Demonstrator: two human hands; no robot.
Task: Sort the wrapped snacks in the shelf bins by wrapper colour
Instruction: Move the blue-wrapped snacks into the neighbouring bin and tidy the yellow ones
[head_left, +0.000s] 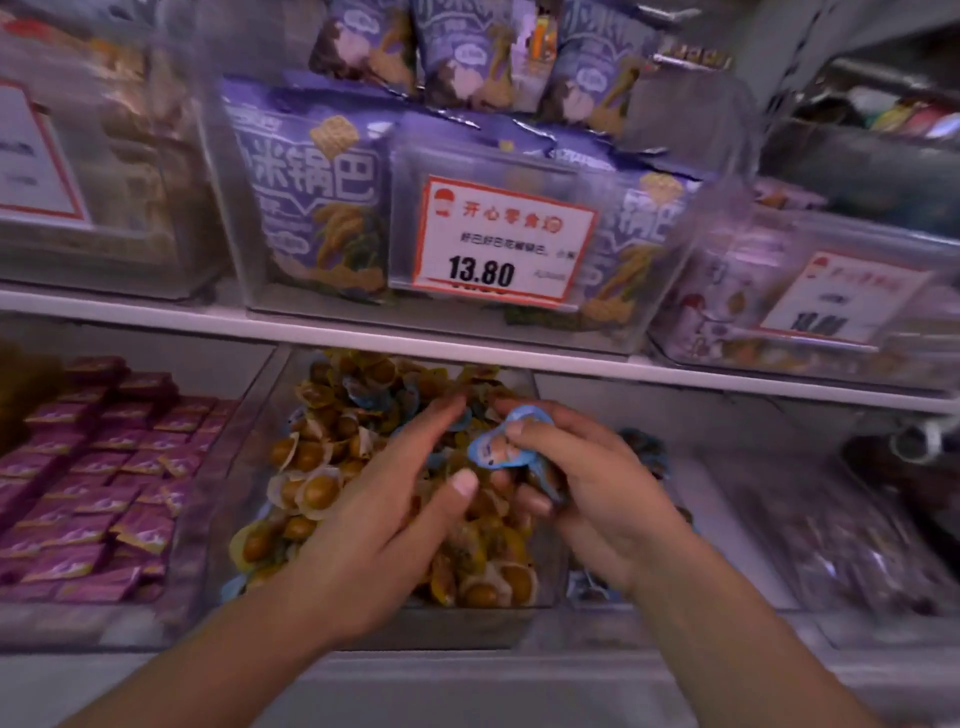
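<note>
The right hand (587, 483) has its fingers curled around a small bunch of blue-wrapped snacks (511, 449), held just above the clear middle bin (545, 571). The left hand (395, 499) reaches in with straight, slightly spread fingers onto the yellow-wrapped snacks (311, 488) (a few blue ones show deeper in). Best to rake aside the yellow, pinch out each blue, then carry them to the right-hand bin (691, 436).

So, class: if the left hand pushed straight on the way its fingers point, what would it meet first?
Most likely the yellow-wrapped snacks heaped in the middle bin; the left hand already reaches into that heap, fingers pointing up and back. Depth is hard to judge. The right hand holds a blue-wrapped snack beside it.
</note>
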